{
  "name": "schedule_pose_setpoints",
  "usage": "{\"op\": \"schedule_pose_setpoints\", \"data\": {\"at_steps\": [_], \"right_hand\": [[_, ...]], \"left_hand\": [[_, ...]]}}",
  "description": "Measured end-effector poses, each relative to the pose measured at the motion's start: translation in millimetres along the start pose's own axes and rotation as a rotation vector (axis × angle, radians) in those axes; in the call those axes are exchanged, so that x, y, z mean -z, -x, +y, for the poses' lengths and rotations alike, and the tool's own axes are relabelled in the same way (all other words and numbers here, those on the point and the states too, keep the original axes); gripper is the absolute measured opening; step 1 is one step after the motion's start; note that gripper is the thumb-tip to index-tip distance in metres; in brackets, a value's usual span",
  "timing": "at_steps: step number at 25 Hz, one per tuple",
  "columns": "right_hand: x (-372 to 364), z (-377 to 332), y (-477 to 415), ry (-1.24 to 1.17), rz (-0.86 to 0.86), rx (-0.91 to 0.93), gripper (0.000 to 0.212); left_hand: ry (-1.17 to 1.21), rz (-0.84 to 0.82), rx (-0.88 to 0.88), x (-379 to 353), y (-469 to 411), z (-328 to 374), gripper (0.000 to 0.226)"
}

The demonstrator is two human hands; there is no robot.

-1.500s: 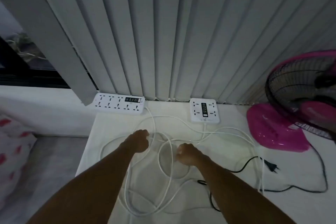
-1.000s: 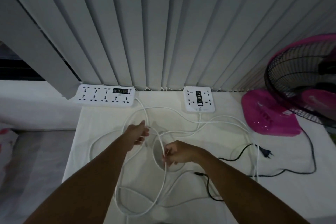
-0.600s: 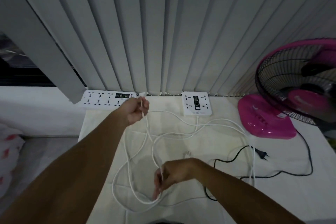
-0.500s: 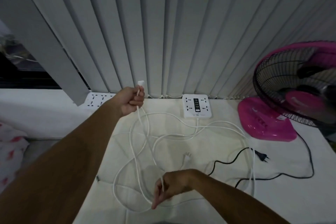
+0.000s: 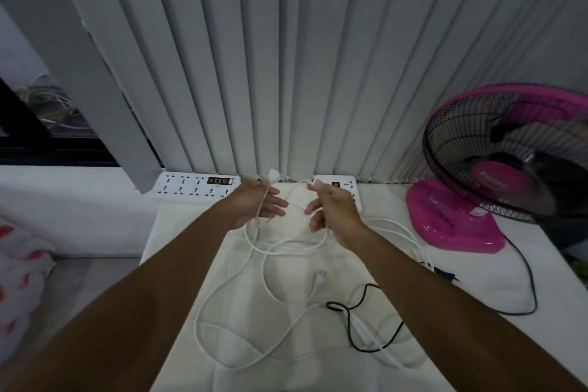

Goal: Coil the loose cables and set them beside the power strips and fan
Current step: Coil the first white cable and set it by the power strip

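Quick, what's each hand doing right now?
Left hand: holding the white cable near its plug, fingers loose.
Right hand: curled around the same cable.

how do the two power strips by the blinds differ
The left power strip is long, lies sideways and shows fully; the right power strip is shorter, squarer and half hidden behind the right hand. Both are white, flat on the table and against the blinds.

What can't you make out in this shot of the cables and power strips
Head view only:
- Square power strip: mostly hidden behind the right hand.
- Long power strip: display digits too small to read.
- White cable: which strip each loop belongs to is lost in the tangle.
- Pink fan: cut off by the right edge.
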State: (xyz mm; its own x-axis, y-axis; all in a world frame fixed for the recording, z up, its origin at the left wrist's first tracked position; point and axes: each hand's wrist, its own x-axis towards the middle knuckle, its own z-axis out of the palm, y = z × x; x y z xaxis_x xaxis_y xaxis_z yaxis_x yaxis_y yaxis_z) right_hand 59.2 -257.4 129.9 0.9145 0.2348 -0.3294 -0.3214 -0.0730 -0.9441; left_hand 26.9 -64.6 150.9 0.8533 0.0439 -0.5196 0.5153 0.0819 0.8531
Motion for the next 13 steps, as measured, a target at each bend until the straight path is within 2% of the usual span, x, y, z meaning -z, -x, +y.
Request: {"op": "schedule_pose_setpoints", "data": {"at_steps": [3, 4, 5, 6, 7, 8, 10, 13], "right_hand": [[-26, -4, 22, 0.293, -0.309, 0.054, 0.036], [-28, 5, 29, 0.508, -0.357, 0.132, 0.03], [-26, 20, 36, 0.735, -0.369, 0.302, 0.03], [-21, 39, 43, 0.923, -0.355, 0.456, 0.05], [-15, 58, 51, 0.935, -0.349, 0.506, 0.062], [-10, 71, 61, 0.861, -0.336, 0.479, 0.06], [-5, 87, 69, 0.702, -0.292, 0.453, 0.042], [-9, 84, 59, 0.499, -0.184, 0.474, 0.028]], "left_hand": [[0.247, -0.016, 0.005, -20, -2, 0, 0.039], [0.36, -0.003, 0.012, -22, -2, 2, 0.039], [0.437, 0.022, 0.012, -23, -4, 4, 0.039], [0.479, 0.051, 0.0, -23, -6, 5, 0.04], [0.5, 0.08, -0.018, -22, -7, 5, 0.04], [0.508, 0.103, -0.034, -22, -8, 3, 0.039], [0.484, 0.09, -0.041, -25, -5, -1, 0.036], [0.459, -0.042, 0.0, -38, 1, -7, 0.032]]}}
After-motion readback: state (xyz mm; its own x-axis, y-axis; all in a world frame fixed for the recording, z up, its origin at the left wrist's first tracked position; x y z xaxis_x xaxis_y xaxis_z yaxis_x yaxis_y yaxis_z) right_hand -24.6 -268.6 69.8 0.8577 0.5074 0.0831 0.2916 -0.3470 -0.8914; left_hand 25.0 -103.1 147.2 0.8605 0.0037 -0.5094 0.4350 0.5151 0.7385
